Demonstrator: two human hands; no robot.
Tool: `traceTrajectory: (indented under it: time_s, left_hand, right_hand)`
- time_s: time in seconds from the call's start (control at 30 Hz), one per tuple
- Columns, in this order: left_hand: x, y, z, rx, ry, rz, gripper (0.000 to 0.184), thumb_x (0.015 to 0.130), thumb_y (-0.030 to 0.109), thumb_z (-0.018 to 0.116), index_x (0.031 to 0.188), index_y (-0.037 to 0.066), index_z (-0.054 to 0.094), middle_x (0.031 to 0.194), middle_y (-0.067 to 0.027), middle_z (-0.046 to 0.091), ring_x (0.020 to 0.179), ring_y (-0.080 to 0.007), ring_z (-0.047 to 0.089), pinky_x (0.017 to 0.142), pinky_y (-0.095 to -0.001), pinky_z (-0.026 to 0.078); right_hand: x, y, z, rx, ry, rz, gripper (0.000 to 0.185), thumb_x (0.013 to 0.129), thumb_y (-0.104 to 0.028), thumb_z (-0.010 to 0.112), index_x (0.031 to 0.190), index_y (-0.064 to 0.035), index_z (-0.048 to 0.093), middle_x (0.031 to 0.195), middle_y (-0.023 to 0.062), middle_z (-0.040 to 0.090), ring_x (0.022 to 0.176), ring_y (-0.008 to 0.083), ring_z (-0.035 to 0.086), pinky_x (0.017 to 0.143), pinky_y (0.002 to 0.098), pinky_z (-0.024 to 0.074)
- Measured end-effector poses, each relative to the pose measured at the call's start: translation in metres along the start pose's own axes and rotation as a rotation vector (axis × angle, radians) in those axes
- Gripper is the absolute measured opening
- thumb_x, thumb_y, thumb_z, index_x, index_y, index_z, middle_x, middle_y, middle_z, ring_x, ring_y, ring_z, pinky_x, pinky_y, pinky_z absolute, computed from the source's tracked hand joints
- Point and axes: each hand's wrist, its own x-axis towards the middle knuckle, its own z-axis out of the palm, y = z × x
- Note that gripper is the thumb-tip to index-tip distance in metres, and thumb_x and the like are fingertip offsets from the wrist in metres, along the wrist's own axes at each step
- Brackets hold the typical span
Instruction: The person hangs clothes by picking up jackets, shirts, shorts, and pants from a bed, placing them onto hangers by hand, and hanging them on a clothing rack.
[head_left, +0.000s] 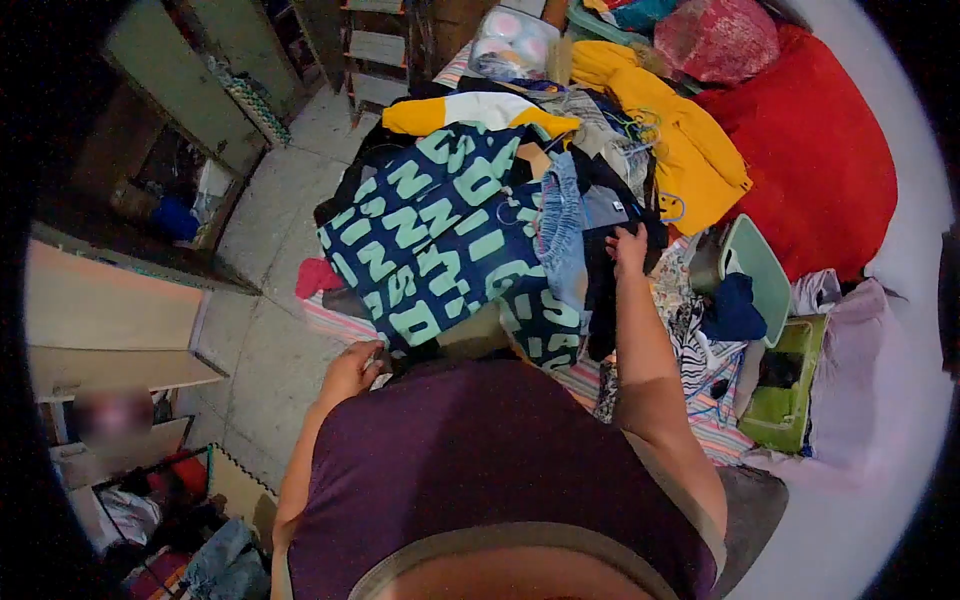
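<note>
A dark navy garment with large mint-green letters [430, 225] lies spread over a pile of clothes in front of me. My left hand [355, 368] is at its lower left edge, fingers bent together near dark cloth; what they hold, if anything, is too small to make out. On the right, my right hand [628, 250] reaches onto black clothing [602, 300], its fingers curled at the fabric, and I cannot make out whether they grip it. Between the lettered garment and the black clothing lies a light blue denim piece [562, 230] with a gathered band.
Yellow clothing [690, 140] and a big red bundle [820, 150] lie at the upper right. A pale green tub [760, 270] and a green container [785, 400] stand at the right. At the left are a tiled floor [290, 215], open cabinets and a box of clothes. A step ladder [378, 50] stands behind.
</note>
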Motion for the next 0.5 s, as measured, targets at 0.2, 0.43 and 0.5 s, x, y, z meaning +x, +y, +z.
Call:
traceTrajectory:
  time_s: [0.2, 0.43, 0.5]
  left_hand:
    - [0.004, 0.000, 0.001, 0.071, 0.032, 0.011, 0.033, 0.078, 0.010, 0.059, 0.111, 0.007, 0.055, 0.105, -0.0168, 0.058, 0.095, -0.0356, 0.056, 0.079, -0.0393, 0.045]
    - [0.013, 0.014, -0.003, 0.065, -0.062, -0.074, 0.035, 0.079, 0.009, 0.059, 0.114, 0.009, 0.053, 0.105, -0.0169, 0.058, 0.094, -0.0349, 0.057, 0.077, -0.0378, 0.046]
    - [0.017, 0.022, -0.005, 0.059, -0.035, -0.036, 0.035, 0.078, 0.008, 0.059, 0.113, 0.008, 0.054, 0.104, -0.0170, 0.058, 0.094, -0.0348, 0.057, 0.077, -0.0377, 0.046]
  right_hand:
    - [0.037, 0.018, -0.008, -0.240, 0.315, -0.472, 0.047, 0.078, -0.003, 0.053, 0.123, -0.0027, 0.038, 0.083, 0.0101, 0.056, 0.064, 0.0173, 0.055, 0.056, 0.0280, 0.0453]
    - [-0.092, 0.095, 0.082, -0.673, -0.822, -0.722, 0.029, 0.076, -0.011, 0.055, 0.103, -0.0012, 0.055, 0.099, 0.0175, 0.057, 0.089, 0.0315, 0.057, 0.077, 0.0398, 0.0462]
    - [-0.109, 0.098, 0.083, -0.663, -0.803, -0.863, 0.033, 0.075, -0.011, 0.056, 0.106, -0.0009, 0.053, 0.102, 0.0180, 0.056, 0.093, 0.0318, 0.055, 0.079, 0.0405, 0.0456]
